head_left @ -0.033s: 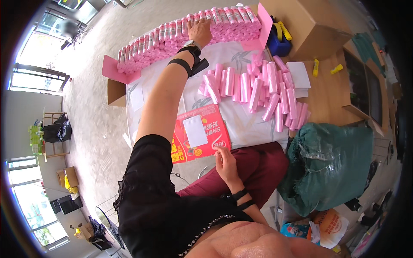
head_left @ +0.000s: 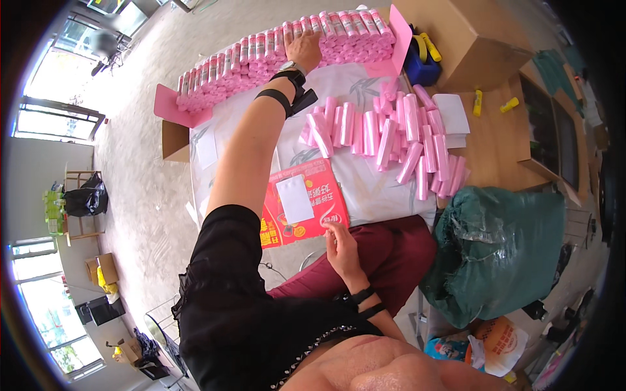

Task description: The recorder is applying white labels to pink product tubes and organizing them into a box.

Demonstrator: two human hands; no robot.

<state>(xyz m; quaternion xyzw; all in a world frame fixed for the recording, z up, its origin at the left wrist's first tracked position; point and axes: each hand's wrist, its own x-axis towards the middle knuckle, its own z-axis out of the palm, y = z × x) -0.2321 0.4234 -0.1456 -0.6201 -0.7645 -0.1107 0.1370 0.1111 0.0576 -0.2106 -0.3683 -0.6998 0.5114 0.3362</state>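
Observation:
My left hand, with a watch on its wrist, reaches to the far side of the table. Its spread fingers rest on the top row of pink rolls, which look like rolled plastic bags with printed labels. These are stacked in a long block between two upright pink end boards. Close to my lap, my right hand hangs with loosely bent fingers and nothing visible in it. It is beside the near edge of a red printed cardboard sheet, on which a white paper lies.
Loose unlabelled pink rolls are heaped on the table's right half, beside white cards. Beyond stand a blue tape dispenser and a cardboard box. A bulky green wrapped sack flanks me on the right.

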